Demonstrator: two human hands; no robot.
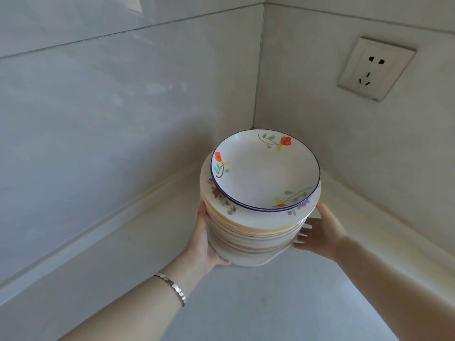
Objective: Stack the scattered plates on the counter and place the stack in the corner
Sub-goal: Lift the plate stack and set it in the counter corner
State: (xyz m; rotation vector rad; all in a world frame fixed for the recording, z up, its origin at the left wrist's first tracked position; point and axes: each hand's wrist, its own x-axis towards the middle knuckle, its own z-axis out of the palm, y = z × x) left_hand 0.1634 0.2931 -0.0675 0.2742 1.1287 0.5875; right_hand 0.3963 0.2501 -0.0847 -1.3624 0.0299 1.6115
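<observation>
- Two pale tiled walls [110, 107] filled most of the view and met in a corner [254, 124] at upper centre.
- A light counter [270, 303] ran along the foot of both walls, with a raised lip where it joined them.
- A tall stack of plates [256, 232] stood upright over the counter, near the corner but short of it and clear of both walls. Whether its base touched the counter could not be told.
- The top plate [263, 171] was a white dish with a dark blue rim and three painted orange flowers. It sat slightly towards the back of the wider, pink-flowered plate beneath.
- The left hand [204, 242] cupped the left side of the stack, thumb lying up along the plate edges and palm curled in under the lowest plate.
- The right hand [320, 232] was spread open at the right side, thumb raised, its straight fingers [302, 227] reaching to the lower plate edges.
- A white wall socket [376, 68] sat on the right-hand wall, well above the stack.
- A silver bracelet [172, 286] circled the left wrist.
</observation>
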